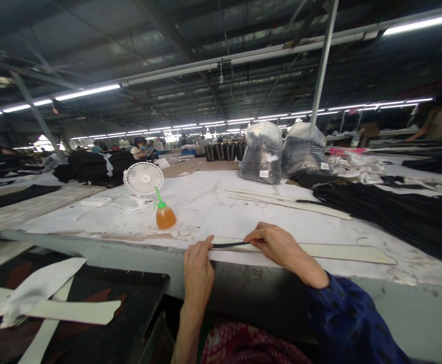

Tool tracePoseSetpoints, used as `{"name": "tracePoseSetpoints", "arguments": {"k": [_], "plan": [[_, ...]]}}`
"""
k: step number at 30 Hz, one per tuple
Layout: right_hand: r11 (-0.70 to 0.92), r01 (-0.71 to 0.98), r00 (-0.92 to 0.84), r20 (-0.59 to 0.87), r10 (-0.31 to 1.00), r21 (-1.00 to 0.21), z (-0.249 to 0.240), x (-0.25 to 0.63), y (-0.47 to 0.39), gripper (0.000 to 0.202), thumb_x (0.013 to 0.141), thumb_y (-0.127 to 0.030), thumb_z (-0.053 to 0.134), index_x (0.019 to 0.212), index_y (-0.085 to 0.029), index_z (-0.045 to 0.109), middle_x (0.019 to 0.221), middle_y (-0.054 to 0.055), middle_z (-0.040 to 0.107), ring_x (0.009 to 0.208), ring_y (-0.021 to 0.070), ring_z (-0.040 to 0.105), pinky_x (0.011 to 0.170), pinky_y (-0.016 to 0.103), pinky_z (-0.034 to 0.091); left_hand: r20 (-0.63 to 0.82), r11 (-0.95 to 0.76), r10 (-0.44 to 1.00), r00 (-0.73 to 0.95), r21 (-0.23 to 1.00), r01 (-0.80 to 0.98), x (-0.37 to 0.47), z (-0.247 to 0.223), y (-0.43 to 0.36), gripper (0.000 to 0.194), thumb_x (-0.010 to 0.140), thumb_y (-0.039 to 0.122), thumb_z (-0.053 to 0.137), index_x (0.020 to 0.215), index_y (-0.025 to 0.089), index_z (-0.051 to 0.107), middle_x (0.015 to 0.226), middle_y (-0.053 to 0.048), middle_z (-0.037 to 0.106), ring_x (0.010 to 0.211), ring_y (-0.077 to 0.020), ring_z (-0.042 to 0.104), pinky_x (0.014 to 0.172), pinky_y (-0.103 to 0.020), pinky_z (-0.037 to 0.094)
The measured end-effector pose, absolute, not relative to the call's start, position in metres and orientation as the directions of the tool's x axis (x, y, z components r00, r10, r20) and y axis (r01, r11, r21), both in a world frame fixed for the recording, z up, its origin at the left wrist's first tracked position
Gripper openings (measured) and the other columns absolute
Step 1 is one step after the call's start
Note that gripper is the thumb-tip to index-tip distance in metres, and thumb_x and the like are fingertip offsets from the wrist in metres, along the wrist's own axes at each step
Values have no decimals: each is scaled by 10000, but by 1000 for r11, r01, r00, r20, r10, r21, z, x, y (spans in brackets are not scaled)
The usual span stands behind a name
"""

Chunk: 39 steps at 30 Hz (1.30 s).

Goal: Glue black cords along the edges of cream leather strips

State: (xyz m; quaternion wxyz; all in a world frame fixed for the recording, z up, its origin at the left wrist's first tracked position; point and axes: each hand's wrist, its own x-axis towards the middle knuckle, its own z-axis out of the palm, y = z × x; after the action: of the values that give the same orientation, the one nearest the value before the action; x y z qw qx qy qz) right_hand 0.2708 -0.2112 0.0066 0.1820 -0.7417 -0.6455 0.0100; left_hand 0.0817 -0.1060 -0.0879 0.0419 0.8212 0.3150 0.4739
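Observation:
A thin black strip (230, 245) runs between my two hands at the table's front edge. Its left end is pinched by my left hand (199, 263), fingers closed. The fingers of my right hand (277, 247) are closed on its right end. Under the strip and my right hand lies a long pale flat piece (351, 253), which stretches to the right along the edge. Farther back, more long pale pieces (292, 202) rest on the white table (205, 194).
Beyond my left hand are a bottle of orange liquid (166, 217) and a white fan (143, 178). Plastic-wrapped bags (262, 151) stand at the back. Black strips (387, 212) are piled on the right. A lower black surface (130, 288) at left holds pale pieces (80, 311).

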Motion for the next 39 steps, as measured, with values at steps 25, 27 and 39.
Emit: {"name": "tracePoseSetpoints", "arguments": {"k": [25,27,39], "plan": [[-106,961,164,217,962,-255,-12,288,-227,410,812,-87,492,983,-366,738,930,3,658,862,163,611,716,243,427,739,-831,452,500,144,538,74,-92,-97,526,783,-15,388,1038,320,703,965,-39,644,889,-196,582,853,-391,394],[-112,960,169,213,962,-255,-11,286,-227,407,810,-86,493,978,-362,741,939,3,661,863,163,610,718,243,429,737,-829,459,496,154,538,75,-92,-97,528,772,-19,393,1030,319,706,963,-40,648,884,-199,583,855,-398,395],[-124,972,151,126,981,-200,0,280,-228,406,810,-80,473,976,-332,744,964,29,647,864,177,601,672,243,392,588,-580,809,-12,800,156,50,-75,-103,308,886,313,443,1082,196,650,1047,-56,670,1086,-207,570,1005,-366,387]]}}
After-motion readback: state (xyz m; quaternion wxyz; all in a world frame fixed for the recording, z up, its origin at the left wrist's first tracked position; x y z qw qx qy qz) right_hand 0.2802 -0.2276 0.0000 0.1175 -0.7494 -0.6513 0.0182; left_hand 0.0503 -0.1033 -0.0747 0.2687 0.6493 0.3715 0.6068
